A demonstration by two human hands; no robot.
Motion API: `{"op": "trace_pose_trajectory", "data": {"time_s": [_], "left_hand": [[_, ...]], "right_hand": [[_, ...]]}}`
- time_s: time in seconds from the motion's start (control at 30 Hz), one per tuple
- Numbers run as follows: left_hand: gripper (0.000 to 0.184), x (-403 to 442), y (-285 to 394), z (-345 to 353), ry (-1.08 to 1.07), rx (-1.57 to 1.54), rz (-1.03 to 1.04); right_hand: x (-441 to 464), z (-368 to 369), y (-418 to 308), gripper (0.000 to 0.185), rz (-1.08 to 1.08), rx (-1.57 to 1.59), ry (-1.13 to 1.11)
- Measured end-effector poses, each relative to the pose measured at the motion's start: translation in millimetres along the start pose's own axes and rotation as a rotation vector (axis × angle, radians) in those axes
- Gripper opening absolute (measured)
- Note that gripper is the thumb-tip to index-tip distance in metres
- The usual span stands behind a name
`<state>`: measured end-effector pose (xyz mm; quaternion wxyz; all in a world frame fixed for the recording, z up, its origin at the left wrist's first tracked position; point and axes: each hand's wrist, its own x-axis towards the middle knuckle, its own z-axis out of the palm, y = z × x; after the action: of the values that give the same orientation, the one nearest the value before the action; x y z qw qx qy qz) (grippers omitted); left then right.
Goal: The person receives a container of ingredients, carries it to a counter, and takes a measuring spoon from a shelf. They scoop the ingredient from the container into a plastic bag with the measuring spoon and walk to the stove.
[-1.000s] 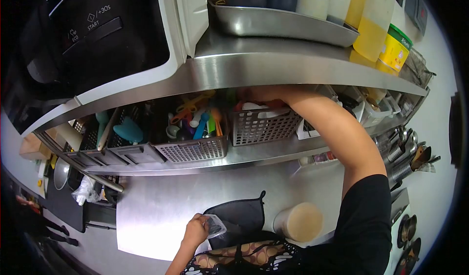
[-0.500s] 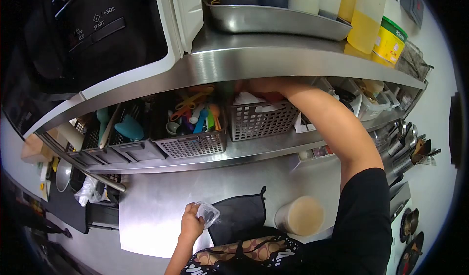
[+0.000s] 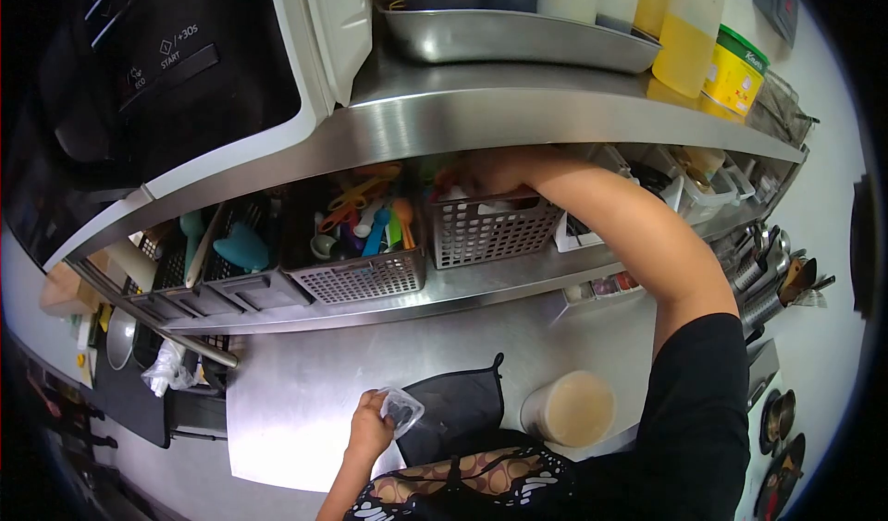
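The left hand (image 3: 372, 426) curls its fingers closed on a clear plastic container (image 3: 405, 414), near the counter's (image 3: 296, 396) front edge and beside dark fabric (image 3: 458, 401). The right hand (image 3: 490, 173) reaches into the perforated basket (image 3: 495, 236) near the lower shelf's (image 3: 462, 286) front edge; its fingers are hidden, so their grip cannot be told. Keeping the forearm clear of the upper shelf's (image 3: 481, 122) lip and the container steady should suit this reach.

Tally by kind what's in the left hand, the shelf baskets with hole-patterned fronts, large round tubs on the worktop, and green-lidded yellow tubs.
Clear container in the left hand: 1
Baskets: 2
Round tub: 1
Yellow tub: 1
Total: 5
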<state>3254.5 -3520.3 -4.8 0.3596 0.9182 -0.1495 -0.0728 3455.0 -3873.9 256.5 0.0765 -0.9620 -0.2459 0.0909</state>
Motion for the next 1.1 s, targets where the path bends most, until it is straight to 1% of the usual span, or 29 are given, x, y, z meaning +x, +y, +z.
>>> {"op": "trace_pose_trajectory", "data": {"time_s": [0.1,0.17,0.23,0.3,0.4,0.5,0.6,0.7,0.8,0.9,1.0,1.1], "left_hand": [[0.044,0.7,0.0,2.3,-0.006,-0.013,0.001],[0.043,-1.1,2.6,2.1,-0.003,-0.019,0.000],[0.043,-3.6,2.9,1.7,-0.002,-0.024,0.001],[0.043,-5.4,1.1,1.6,0.000,-0.026,0.007],[0.043,-10.0,-1.3,0.9,0.025,-0.015,0.014],[0.043,-14.7,-8.9,2.7,0.032,-0.011,0.026],[0.043,-17.1,-6.3,0.1,0.021,-0.002,0.012],[0.043,-16.9,-2.6,-0.5,0.032,0.008,0.026],[0.043,-14.7,3.2,-1.2,0.012,-0.008,0.027],[0.043,-13.5,2.3,1.2,0.018,-0.013,0.025],[0.043,-12.5,7.0,-1.5,0.010,-0.013,0.011],[0.042,-11.3,9.3,-3.1,0.017,0.019,0.028]], "right_hand": [[-5.4,-5.7,-7.4,0.038,-0.021,0.233,-0.054],[-17.0,-10.6,-15.6,0.036,-0.135,0.323,-0.027],[-21.0,-12.2,-14.1,0.035,-0.087,0.318,-0.011],[-14.1,-11.7,-1.0,0.034,0.119,0.215,-0.002],[-11.7,-10.7,3.9,0.031,0.132,0.025,0.187],[-21.9,-18.5,-7.0,0.024,0.221,-0.046,0.392],[-30.7,-23.8,-23.3,0.016,0.245,-0.123,0.443],[-37.9,-23.8,-33.3,0.018,0.264,-0.121,0.482],[-37.0,-22.5,-37.2,0.022,0.341,-0.248,0.615],[-41.1,-34.1,-41.3,0.025,0.391,-0.200,0.529],[-43.2,-34.6,-45.1,0.024,0.167,-0.307,0.259],[-40.5,-38.0,-58.2,0.030,0.245,-0.259,0.281]]}}
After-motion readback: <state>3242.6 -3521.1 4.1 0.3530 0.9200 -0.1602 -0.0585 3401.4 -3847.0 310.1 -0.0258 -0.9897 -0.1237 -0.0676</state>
